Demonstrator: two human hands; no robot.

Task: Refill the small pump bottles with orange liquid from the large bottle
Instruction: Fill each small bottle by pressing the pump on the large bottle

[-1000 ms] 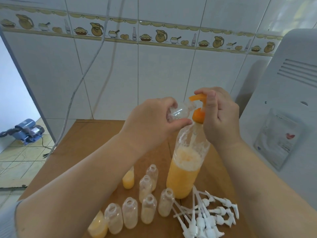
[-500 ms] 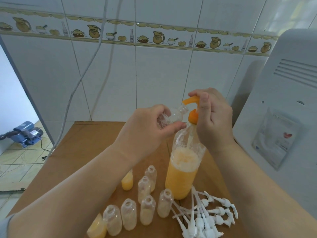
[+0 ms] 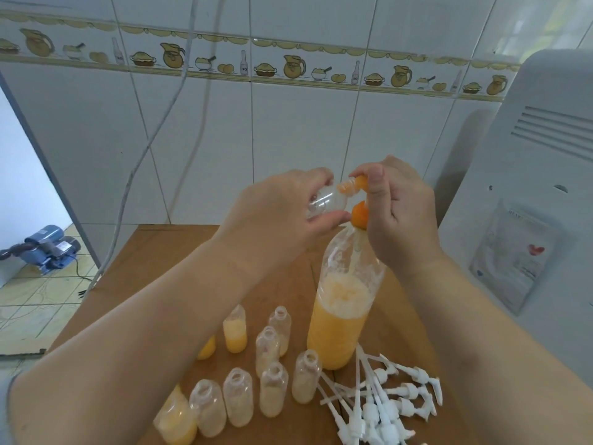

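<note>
The large bottle (image 3: 340, 319), about half full of foamy orange liquid, stands on the wooden table (image 3: 154, 252). Its orange pump head (image 3: 359, 200) is gripped by my right hand (image 3: 398, 213), thumb on top. My left hand (image 3: 282, 210) holds a small clear bottle (image 3: 324, 200) on its side, mouth against the pump spout; orange liquid shows in its neck. Several small open bottles (image 3: 272, 387) stand in front, some holding orange liquid (image 3: 236, 335).
A heap of white pump tops (image 3: 382, 403) lies at the front right of the table. A white appliance (image 3: 529, 220) stands close on the right. The tiled wall is behind, with a cable (image 3: 141, 155) hanging at the left. A blue pump (image 3: 48, 248) sits on the floor.
My right hand has shifted up on the pump head. The small bottle's mouth is now at the spout and orange liquid has appeared in its neck.
</note>
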